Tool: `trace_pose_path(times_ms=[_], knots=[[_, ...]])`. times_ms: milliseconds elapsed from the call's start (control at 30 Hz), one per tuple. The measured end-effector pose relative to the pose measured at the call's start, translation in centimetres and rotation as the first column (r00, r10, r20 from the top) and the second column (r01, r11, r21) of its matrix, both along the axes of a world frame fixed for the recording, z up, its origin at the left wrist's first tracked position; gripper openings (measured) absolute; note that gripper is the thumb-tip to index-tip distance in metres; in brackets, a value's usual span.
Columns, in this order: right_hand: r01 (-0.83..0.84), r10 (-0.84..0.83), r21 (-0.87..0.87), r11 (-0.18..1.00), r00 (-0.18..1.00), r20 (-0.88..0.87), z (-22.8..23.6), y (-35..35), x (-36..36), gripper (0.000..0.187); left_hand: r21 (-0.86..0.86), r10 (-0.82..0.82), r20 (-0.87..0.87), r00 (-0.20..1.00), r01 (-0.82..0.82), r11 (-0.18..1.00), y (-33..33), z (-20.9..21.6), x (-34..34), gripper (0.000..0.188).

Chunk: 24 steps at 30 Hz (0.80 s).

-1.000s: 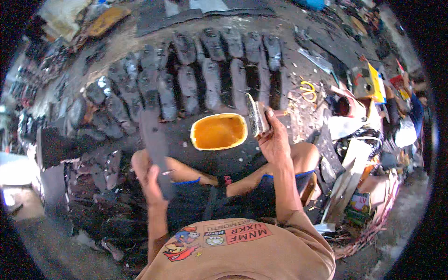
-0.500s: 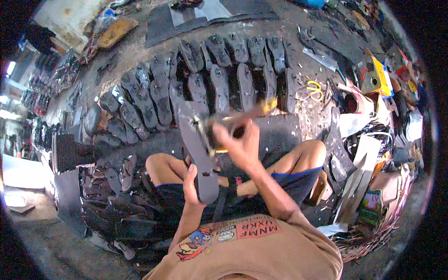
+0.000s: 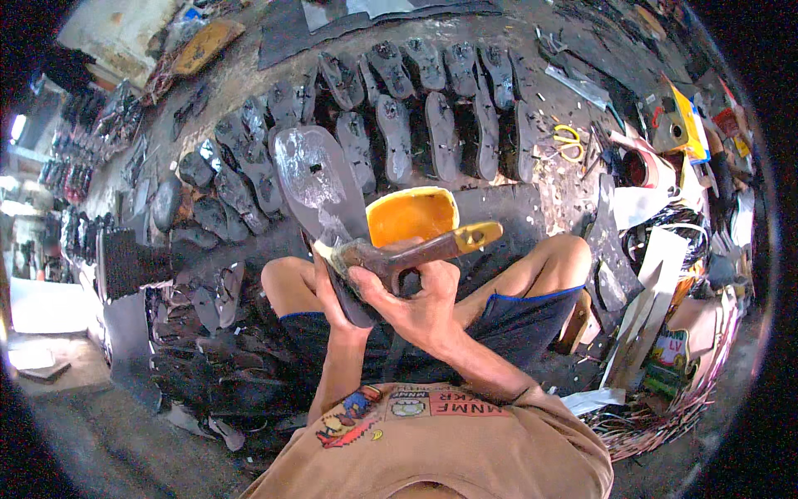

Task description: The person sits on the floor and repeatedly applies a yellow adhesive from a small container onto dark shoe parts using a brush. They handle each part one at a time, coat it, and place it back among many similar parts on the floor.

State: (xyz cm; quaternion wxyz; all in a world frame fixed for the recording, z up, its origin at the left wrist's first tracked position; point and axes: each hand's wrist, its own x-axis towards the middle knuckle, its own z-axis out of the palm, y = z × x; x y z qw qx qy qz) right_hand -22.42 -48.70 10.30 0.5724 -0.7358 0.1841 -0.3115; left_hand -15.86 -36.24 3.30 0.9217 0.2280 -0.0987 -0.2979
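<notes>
My left hand (image 3: pixel 332 303) grips a dark grey sandal sole (image 3: pixel 320 187) by its near end, with the far end tilted up. A glossy wet patch covers part of its far half, around a small slot. In my right hand (image 3: pixel 411 308) is a brush (image 3: pixel 407 254) with a dark handle and a worn yellow end pointing right. Its bristle end touches the sole near the middle. Just beyond the brush stands a yellow-orange container (image 3: pixel 413 214), partly hidden by the brush and sole; amber colour shows inside.
Rows of dark soles (image 3: pixel 396 137) cover the floor ahead. Yellow-handled scissors (image 3: pixel 568 143) lie among scraps to the right. A yellow box (image 3: pixel 686 125) and a green tin (image 3: pixel 665 363) stand farther right. A pile of dark pieces (image 3: pixel 224 349) is at my left.
The brush has come left and nearer, onto the sole. My left hand has turned and tilted the sole, so its wet patch shows. The container is now less covered.
</notes>
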Motion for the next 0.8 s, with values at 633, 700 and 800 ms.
trace_pose_path(times_ms=[633, 700, 800], knots=[[0.237, -0.18, 0.228, 0.944, 0.953, -0.244, -4.2, -7.8, -5.2, 0.03, 0.427, 0.469, -0.016, 0.883, -0.418, 0.802, -1.0, 5.5, 9.0, 0.049], [0.446, -0.413, 0.24, 0.862, 0.893, -0.177, -5.2, -12.0, -6.2, 0.042, 0.359, 0.23, -0.026, 0.973, -0.206, 0.91, 2.0, 1.0, 15.5, 0.043], [0.515, -0.481, 0.073, 0.854, 0.835, -0.267, -7.0, -14.2, -7.6, 0.054, 0.244, 0.197, -0.233, 0.952, -0.139, 0.96, -2.3, -3.5, 18.4, 0.039]])
